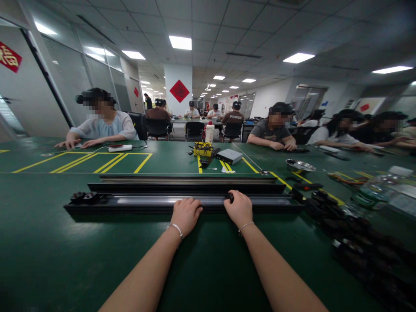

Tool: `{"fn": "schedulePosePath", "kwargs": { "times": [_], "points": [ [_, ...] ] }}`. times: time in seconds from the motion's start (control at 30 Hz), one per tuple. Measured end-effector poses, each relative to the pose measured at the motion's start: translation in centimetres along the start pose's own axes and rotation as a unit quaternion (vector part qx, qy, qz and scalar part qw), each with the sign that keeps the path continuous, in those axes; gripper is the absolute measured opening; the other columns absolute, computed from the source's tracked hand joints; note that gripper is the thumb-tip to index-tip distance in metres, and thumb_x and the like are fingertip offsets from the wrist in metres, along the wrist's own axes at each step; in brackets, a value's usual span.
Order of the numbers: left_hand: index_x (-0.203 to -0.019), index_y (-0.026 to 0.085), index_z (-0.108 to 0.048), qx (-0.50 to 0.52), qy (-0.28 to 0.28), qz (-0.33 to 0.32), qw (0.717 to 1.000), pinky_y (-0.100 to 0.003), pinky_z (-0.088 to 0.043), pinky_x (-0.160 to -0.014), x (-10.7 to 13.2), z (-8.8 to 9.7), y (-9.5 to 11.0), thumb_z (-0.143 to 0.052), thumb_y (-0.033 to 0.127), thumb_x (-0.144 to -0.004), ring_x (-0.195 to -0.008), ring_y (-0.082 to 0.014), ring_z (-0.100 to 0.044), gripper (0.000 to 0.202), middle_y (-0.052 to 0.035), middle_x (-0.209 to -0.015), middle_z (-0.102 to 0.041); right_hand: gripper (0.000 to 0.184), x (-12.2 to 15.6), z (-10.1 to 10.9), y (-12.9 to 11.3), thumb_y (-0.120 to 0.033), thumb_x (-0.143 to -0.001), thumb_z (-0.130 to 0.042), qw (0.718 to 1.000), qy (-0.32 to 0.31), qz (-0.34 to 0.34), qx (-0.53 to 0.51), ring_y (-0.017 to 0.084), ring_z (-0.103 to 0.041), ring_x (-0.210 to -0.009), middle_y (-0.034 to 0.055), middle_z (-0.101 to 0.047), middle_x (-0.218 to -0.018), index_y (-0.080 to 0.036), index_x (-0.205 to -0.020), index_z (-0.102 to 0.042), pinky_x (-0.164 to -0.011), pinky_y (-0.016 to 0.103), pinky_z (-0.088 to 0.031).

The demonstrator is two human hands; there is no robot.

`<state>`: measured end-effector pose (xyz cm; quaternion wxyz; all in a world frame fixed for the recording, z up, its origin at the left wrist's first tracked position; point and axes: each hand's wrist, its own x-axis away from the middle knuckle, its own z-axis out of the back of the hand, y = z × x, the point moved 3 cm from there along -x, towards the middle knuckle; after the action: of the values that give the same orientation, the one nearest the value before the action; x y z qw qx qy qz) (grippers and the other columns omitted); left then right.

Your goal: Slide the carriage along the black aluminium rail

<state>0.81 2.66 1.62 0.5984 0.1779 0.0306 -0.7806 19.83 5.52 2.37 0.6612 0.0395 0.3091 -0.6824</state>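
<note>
A long black channel-shaped track (143, 201) with a shiny strip along its inside lies crosswise on the table in front of me. My left hand (186, 214) is closed over its near edge around the middle. Further right, my right hand (239, 209) pinches a small black part (229, 197) inside the channel; the fingers hide much of it. Small black fittings (85, 197) sit at the track's left end. Just behind lies a second black track (186, 187), with another long dark strip (186, 179) beyond that.
Many dark parts (364, 236) are heaped at right, near a clear plastic bottle (370, 190) and a metal bowl (300, 165). Further back are a grey box (229, 156), a yellow container of cables (202, 149) and a white bottle (209, 132). Other people sit around the green table (97, 255).
</note>
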Motion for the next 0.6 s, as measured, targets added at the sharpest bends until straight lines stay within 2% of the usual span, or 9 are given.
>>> {"fn": "schedulePosePath", "kwargs": {
  "times": [0.17, 0.37, 0.6],
  "points": [
    [-0.092, 0.027, -0.055, -0.003, 0.015, -0.011, 1.0, -0.033, -0.028, -0.079, 0.0, -0.1, -0.1, -0.034, 0.037, -0.085, -0.087, -0.0164, -0.049, 0.024, -0.0008, -0.088, -0.058, 0.031, -0.2, 0.3, 0.0, -0.025, -0.069, -0.044, 1.0, -0.018, 0.0, -0.003, 0.019, -0.051, -0.098, 0.0065, -0.062, -0.096, -0.018, -0.095, -0.06, -0.088, 0.032, -0.031],
    [-0.094, 0.027, -0.055, -0.007, 0.016, -0.016, 1.0, -0.033, -0.028, -0.077, 0.0, -0.2, -0.2, -0.034, 0.037, -0.085, -0.087, -0.0162, -0.049, 0.025, -0.0007, -0.089, -0.058, 0.032, -0.5, 0.9, 0.7, -0.033, -0.072, -0.045, 0.998, -0.067, 0.02, -0.008, 0.018, -0.051, -0.1, 0.0037, -0.061, -0.103, -0.024, -0.099, -0.059, -0.097, 0.04, -0.021],
    [-0.092, 0.027, -0.055, -0.013, 0.018, -0.017, 1.0, -0.032, -0.028, -0.075, 0.0, -0.1, -0.1, -0.034, 0.037, -0.085, -0.085, -0.016, -0.049, 0.024, -0.0003, -0.088, -0.059, 0.036, -0.7, 0.8, 1.3, -0.035, -0.074, -0.043, 0.996, -0.075, 0.045, 0.013, 0.019, -0.048, -0.107, 0.0051, -0.059, -0.109, -0.023, -0.104, -0.059, -0.094, 0.034, -0.028]
  ]
}}
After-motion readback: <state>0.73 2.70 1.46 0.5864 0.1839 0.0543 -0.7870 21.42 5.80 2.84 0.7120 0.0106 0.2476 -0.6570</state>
